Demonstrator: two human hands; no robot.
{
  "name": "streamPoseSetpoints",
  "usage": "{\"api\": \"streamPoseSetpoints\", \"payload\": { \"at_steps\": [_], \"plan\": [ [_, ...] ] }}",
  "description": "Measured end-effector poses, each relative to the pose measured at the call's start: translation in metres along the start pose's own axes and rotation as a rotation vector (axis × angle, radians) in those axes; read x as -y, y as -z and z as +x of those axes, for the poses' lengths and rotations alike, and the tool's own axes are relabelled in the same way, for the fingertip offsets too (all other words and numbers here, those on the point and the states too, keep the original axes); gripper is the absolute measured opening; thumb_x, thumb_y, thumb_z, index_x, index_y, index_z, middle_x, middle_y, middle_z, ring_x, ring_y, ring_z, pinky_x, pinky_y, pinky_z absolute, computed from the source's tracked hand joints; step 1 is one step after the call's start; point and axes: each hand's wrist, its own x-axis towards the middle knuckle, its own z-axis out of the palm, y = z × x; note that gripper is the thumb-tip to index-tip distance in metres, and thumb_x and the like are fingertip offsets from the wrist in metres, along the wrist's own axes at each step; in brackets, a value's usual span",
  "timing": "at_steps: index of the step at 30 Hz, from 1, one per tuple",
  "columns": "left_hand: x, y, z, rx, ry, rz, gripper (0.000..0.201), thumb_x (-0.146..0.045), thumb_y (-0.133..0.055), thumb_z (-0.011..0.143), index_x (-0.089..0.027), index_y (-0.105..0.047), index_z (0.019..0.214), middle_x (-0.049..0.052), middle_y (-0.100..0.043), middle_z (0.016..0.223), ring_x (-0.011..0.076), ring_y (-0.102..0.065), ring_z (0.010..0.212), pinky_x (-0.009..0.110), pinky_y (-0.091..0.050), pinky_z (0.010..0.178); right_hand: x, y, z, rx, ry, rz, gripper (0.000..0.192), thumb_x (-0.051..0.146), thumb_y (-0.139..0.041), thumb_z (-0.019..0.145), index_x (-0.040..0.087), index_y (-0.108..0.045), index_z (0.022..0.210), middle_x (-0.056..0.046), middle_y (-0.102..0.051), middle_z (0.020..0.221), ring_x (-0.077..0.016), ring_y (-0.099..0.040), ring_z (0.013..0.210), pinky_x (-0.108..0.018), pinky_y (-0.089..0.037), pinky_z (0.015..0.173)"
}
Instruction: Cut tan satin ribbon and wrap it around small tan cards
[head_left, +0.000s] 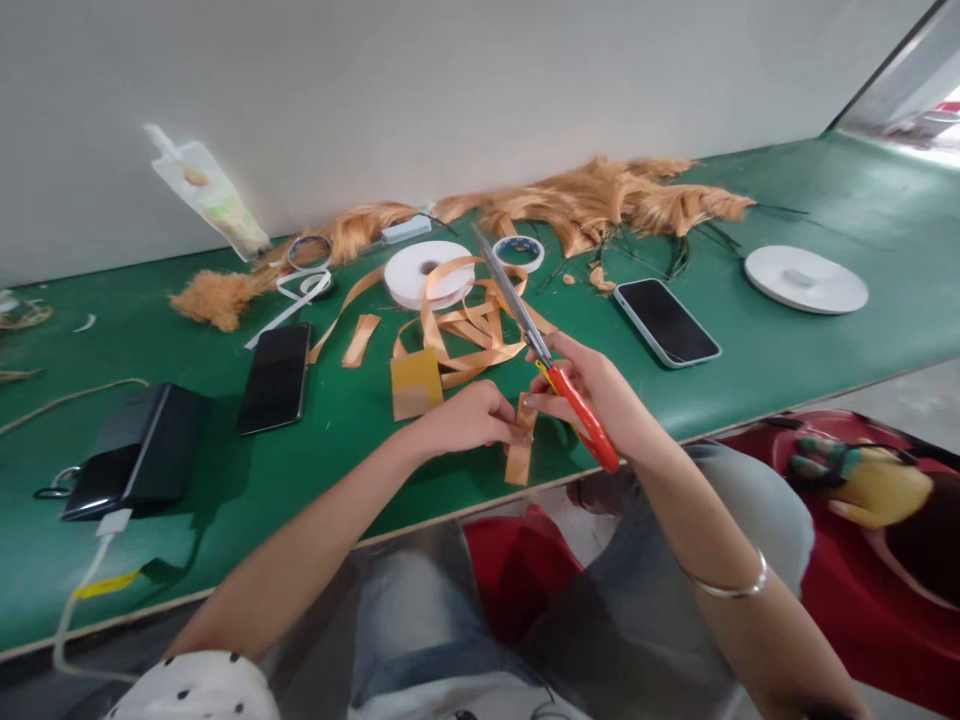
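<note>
- Right hand [592, 390]: grip closed round the red handles of a pair of scissors [540, 350]; the blades point up and away over the bench [787, 350], and appear shut or nearly so.
- Left hand [469, 418]: fingers pinched on a short strip of orange ribbon [519, 450], which hangs down at the near edge of the bench, just beside the right hand's fingertips.
- Behind the hands: a loose tangle of orange ribbon [469, 325] lies on the bench, running up to a white spool [420, 272]. A tan card [415, 383] lies flat at the near side of the tangle, and a cut ribbon piece [361, 340] lies apart to the left.
- Small tape roll [519, 252] just right of the spool; another ring of tape [310, 250] to the left.
- Along the wall: a long pile of orange fibre [600, 200] (hair-like, loose).
- A clear pouch [210, 195] leans on the wall at left; its contents cannot be made out.
- Two phones lie face up: a dark phone [276, 376] left, a light-edged phone [666, 321] right.
- A black power bank [139, 450] at far left, with a white cable [79, 600] plugged in.
- A white round disc [806, 278] lies at far right.
</note>
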Motion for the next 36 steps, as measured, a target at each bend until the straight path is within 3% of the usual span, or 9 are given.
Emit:
{"api": "streamPoseSetpoints", "payload": {
  "at_steps": [8, 12, 15, 19, 22, 28, 31, 36],
  "plan": [
    [0.002, -0.001, 0.002, -0.009, -0.073, -0.025, 0.03, -0.04, -0.064, 0.072, -0.012, -0.064, 0.064, -0.003, -0.05, 0.054, 0.0082, -0.041, 0.053, 0.023, -0.029, 0.052, -0.001, -0.002, 0.003, -0.107, 0.011, 0.047, 0.04, 0.013, -0.064, 0.064, 0.019, -0.053, 0.101, 0.005, -0.061, 0.063, -0.0117, -0.056, 0.058, -0.023, -0.043, 0.058],
    [0.001, -0.008, 0.005, -0.041, -0.109, -0.289, 0.031, -0.043, -0.064, 0.077, -0.012, -0.065, 0.079, 0.003, -0.064, 0.074, 0.0123, -0.056, 0.069, 0.023, -0.04, 0.063, -0.002, -0.002, 0.005, -0.203, 0.015, 0.093, 0.036, 0.014, -0.065, 0.062, 0.02, -0.052, 0.095, 0.005, -0.061, 0.061, -0.0133, -0.059, 0.058, -0.026, -0.046, 0.06],
    [0.003, -0.016, 0.009, -0.041, -0.179, -0.564, 0.038, -0.05, -0.063, 0.077, -0.012, -0.062, 0.08, 0.005, -0.065, 0.073, 0.0136, -0.061, 0.072, 0.028, -0.046, 0.074, -0.003, -0.003, 0.007, -0.252, 0.021, 0.135, 0.037, 0.015, -0.065, 0.063, 0.021, -0.052, 0.097, 0.006, -0.059, 0.059, -0.0142, -0.059, 0.057, -0.027, -0.048, 0.059],
    [0.007, -0.026, 0.013, -0.053, -0.172, -0.779, 0.042, -0.053, -0.06, 0.079, -0.012, -0.057, 0.086, 0.004, -0.063, 0.064, 0.0117, -0.058, 0.058, 0.026, -0.047, 0.063, -0.002, -0.008, 0.007, -0.295, 0.033, 0.249, 0.037, 0.02, -0.069, 0.065, 0.024, -0.05, 0.096, 0.006, -0.06, 0.062, -0.0133, -0.058, 0.053, -0.028, -0.049, 0.053],
    [0.007, -0.029, 0.012, -0.112, -0.188, -0.762, 0.036, -0.049, -0.054, 0.086, -0.013, -0.056, 0.087, 0.0, -0.056, 0.057, 0.0082, -0.05, 0.05, 0.019, -0.038, 0.049, 0.0, -0.013, 0.008, -0.334, 0.024, 0.346, 0.036, 0.024, -0.071, 0.065, 0.025, -0.048, 0.093, 0.008, -0.056, 0.06, -0.0115, -0.054, 0.047, -0.027, -0.049, 0.048],
    [0.001, -0.026, 0.01, -0.154, -0.146, -0.81, 0.025, -0.034, -0.044, 0.094, -0.015, -0.051, 0.079, -0.008, -0.029, 0.051, 0.0037, -0.022, 0.041, 0.014, -0.022, 0.039, 0.004, -0.022, 0.01, -0.441, 0.055, 0.34, 0.033, 0.017, -0.068, 0.065, 0.024, -0.049, 0.091, 0.01, -0.05, 0.057, -0.0088, -0.05, 0.045, -0.025, -0.048, 0.046],
    [0.0, -0.025, 0.012, -0.2, -0.137, -0.8, 0.026, -0.032, -0.043, 0.094, -0.014, -0.051, 0.077, -0.008, -0.025, 0.053, 0.0033, -0.017, 0.041, 0.013, -0.014, 0.037, 0.003, -0.026, 0.011, -0.471, 0.077, 0.338, 0.032, 0.017, -0.067, 0.066, 0.024, -0.048, 0.091, 0.011, -0.049, 0.055, -0.0086, -0.05, 0.045, -0.024, -0.048, 0.047],
    [0.003, -0.019, 0.013, -0.257, -0.168, -0.768, 0.028, -0.031, -0.042, 0.094, -0.015, -0.05, 0.073, -0.009, -0.023, 0.049, 0.0032, -0.017, 0.039, 0.013, -0.014, 0.037, 0.001, -0.027, 0.013, -0.44, 0.104, 0.409, 0.037, 0.021, -0.071, 0.066, 0.024, -0.047, 0.094, 0.01, -0.053, 0.059, -0.0088, -0.053, 0.049, -0.026, -0.048, 0.054]
  ]
}}
